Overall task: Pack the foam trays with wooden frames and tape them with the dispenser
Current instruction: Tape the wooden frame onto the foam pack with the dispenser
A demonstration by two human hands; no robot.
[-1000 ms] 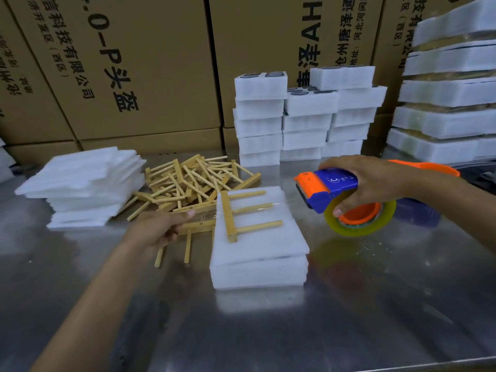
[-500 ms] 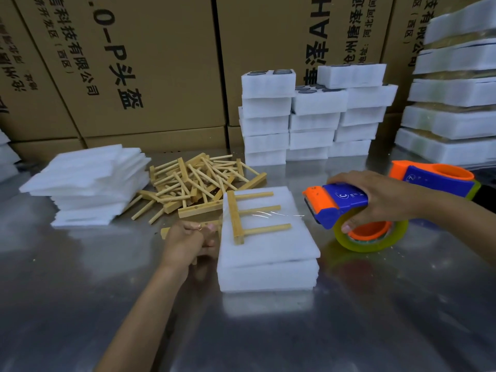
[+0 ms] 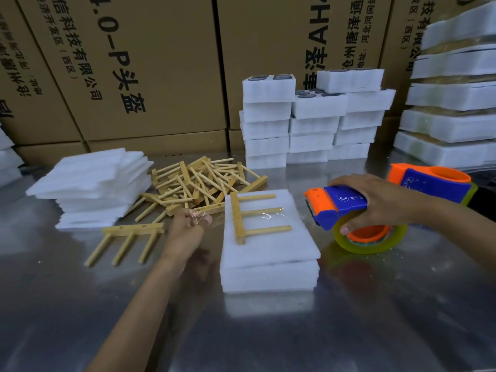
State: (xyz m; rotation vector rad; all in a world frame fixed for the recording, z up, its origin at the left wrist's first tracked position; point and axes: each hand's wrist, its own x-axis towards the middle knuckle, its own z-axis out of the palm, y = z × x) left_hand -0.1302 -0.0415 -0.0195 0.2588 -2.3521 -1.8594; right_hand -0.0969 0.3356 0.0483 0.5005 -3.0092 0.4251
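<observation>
A white foam tray stack (image 3: 271,253) lies in the middle of the steel table with a wooden frame (image 3: 243,218) on top. A strip of clear tape runs across the frame. My left hand (image 3: 189,224) pinches the loose tape end just left of the stack. My right hand (image 3: 375,202) grips the blue and orange tape dispenser (image 3: 346,208) right of the stack, its roll resting near the table. Another wooden frame (image 3: 128,236) lies flat left of my left hand.
A heap of wooden frames (image 3: 198,183) and a pile of foam sheets (image 3: 91,183) lie at the left. Stacked foam blocks (image 3: 308,119) stand behind, taped packs (image 3: 453,103) at right, a second dispenser (image 3: 434,181) behind my right arm, cardboard boxes (image 3: 150,63) at the back.
My left hand dropped the wooden frame it pulled from the heap and now pinches the tape end. The dispenser in my right hand moved slightly right and lower.
</observation>
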